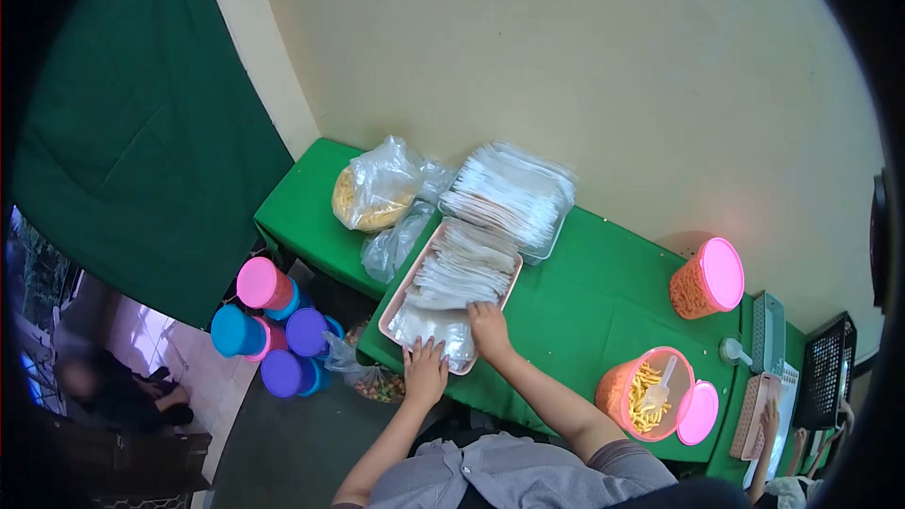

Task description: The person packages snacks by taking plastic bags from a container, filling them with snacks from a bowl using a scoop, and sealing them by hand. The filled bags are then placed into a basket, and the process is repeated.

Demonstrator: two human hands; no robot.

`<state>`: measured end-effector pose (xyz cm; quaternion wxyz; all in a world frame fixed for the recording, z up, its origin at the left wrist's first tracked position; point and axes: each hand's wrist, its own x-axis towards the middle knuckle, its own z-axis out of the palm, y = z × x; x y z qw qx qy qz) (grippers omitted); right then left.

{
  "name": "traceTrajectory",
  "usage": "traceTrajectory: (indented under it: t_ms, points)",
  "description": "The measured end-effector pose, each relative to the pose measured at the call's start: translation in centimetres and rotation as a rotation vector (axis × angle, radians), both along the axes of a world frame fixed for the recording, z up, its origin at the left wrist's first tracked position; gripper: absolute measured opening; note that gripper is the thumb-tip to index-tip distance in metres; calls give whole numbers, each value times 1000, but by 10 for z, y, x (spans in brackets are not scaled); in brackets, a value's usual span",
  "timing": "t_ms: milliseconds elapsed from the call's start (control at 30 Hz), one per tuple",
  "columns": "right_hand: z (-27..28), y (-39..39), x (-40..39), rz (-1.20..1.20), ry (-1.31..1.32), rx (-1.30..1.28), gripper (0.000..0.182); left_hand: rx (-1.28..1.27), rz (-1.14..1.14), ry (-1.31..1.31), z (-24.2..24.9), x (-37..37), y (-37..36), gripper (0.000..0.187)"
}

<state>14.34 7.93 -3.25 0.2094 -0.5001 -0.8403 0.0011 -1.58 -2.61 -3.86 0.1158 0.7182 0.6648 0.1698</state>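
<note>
A pink tray (388, 318) holds a row of flat white plastic packets (459, 264) at its far end and shiny clear packets (429, 323) at its near end. My left hand (426, 374) lies with fingers spread on the clear packets at the near edge. At the tray's right side, my right hand (487, 328) has its fingers closed at the edge of the packets; its fingertips are partly hidden. Behind the pink tray, a clear tray (539, 252) carries a thick stack of white packets (514, 190).
To the right stand an open tub (617, 385) of yellow snacks with a scoop, its pink lid (699, 413), and a closed tub (696, 287). Bagged snacks (372, 198) lie left. Colored tubs (283, 372) sit below. Another person's hand (771, 415) is near baskets (754, 410).
</note>
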Motion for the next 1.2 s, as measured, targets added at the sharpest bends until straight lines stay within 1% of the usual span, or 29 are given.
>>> traceTrajectory:
  t_ms: [33,100,133,167,233,367,433,467,533,667,700,733,767,800,833,867,900,933,967,1000,1033,1067,1100,1133,1167,1200]
  points:
    - [3,7,0,7,-3,-2,29,1,-5,-6,1,0,0,40]
    - [11,23,1,-102,-23,-37,31,2,-7,-12,3,-1,1,39]
    - [14,30,2,-119,-26,35,26,-2,-7,-13,3,-1,1,39]
    - [16,33,2,-118,-26,37,26,-4,-8,-14,3,-1,1,39]
    - [23,35,1,-112,-113,89,20,3,-4,-24,1,-1,1,40]
    - [5,23,2,-38,-113,141,16,47,-3,-38,-4,-1,-1,41]
    - [2,19,3,-56,34,-31,12,33,-4,-42,-4,-2,-1,40]
    - [1,18,6,-54,33,-31,12,19,-5,-44,-3,-2,-1,39]
    - [8,14,10,-39,141,-121,13,15,-4,-46,-3,-3,-1,40]
    - [27,11,14,42,197,-18,20,30,0,-42,0,-2,0,43]
    - [33,8,13,44,259,17,22,34,-1,-43,7,0,0,43]
    - [40,6,13,46,323,53,24,114,51,-170,18,2,0,43]
    - [47,3,15,44,323,56,24,194,102,-297,29,3,-2,43]
    - [56,-1,18,16,477,-145,23,195,98,-297,37,4,-3,43]
    - [63,-5,21,-14,630,-349,22,256,96,-331,45,4,-6,44]
    - [66,-7,22,-21,632,-348,22,317,93,-366,54,5,-8,45]
    - [69,-10,24,-48,821,-463,19,316,88,-366,64,7,-11,45]
    - [76,-12,25,-75,1011,-575,16,422,83,-343,76,10,-10,45]
    - [83,-14,28,-79,1013,-570,16,528,77,-319,88,13,-10,46]
    - [96,-18,32,-27,940,-551,16,531,69,-321,102,15,-9,46]
    - [109,-21,37,23,867,-532,16,601,57,-245,116,18,-7,49]
    - [120,-25,41,17,869,-525,16,668,44,-169,130,21,-5,53]
    - [129,-30,46,119,781,-536,16,669,33,-173,144,25,-4,53]
    - [137,-36,52,217,692,-546,16,527,-25,-233,158,28,-2,60]
    - [143,-43,57,203,697,-541,16,382,-84,-290,165,32,0,67]
    - [149,-49,61,217,703,-559,16,217,-166,-486,163,33,4,69]
